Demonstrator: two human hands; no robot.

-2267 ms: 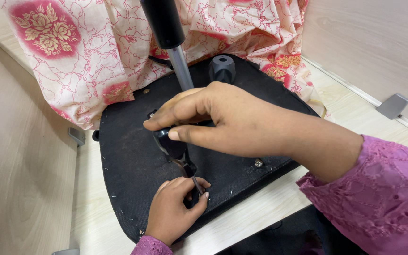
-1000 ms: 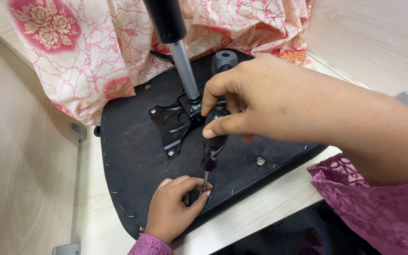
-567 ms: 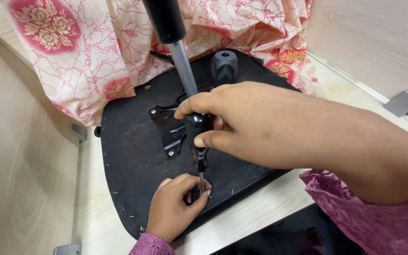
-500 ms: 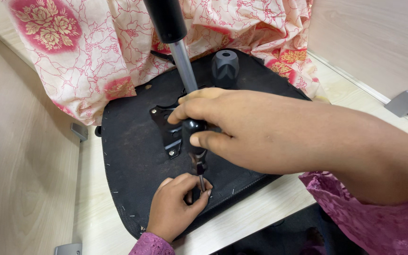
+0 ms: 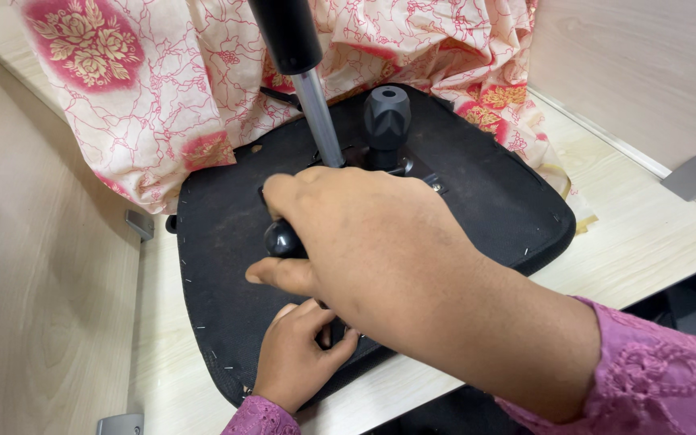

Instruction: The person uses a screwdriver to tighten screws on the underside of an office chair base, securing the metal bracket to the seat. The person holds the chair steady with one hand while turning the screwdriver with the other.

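The right hand [image 5: 380, 250] is closed around the black rounded handle [image 5: 282, 238] of a screwdriver, whose butt end pokes out to the left between thumb and forefinger; the hand covers the rest of the tool, so its shaft and tip are hidden. Just below it, the left hand [image 5: 300, 354] curls its fingers inward near the front of the seat, apparently pinching something small where the shaft comes down, though the right hand blocks the view of what it grips. Both hands work over the black fabric underside of a chair seat [image 5: 219, 266], which lies upside down on a pale wooden table [image 5: 646, 234]. Small staples dot the seat's edge. From the middle of the seat a silver gas-lift rod [image 5: 320, 121] rises toward the camera, topped by a black cylinder [image 5: 285, 32], and just to the right of it stands a black ribbed knob [image 5: 387, 117]. Behind the seat, a pink and cream floral cloth [image 5: 163, 89] is bunched up, touching the far rim. A pink lace sleeve [image 5: 654, 379] covers the right forearm at the lower right, and 2 grey metal brackets [image 5: 690, 176] sit on the table's edges
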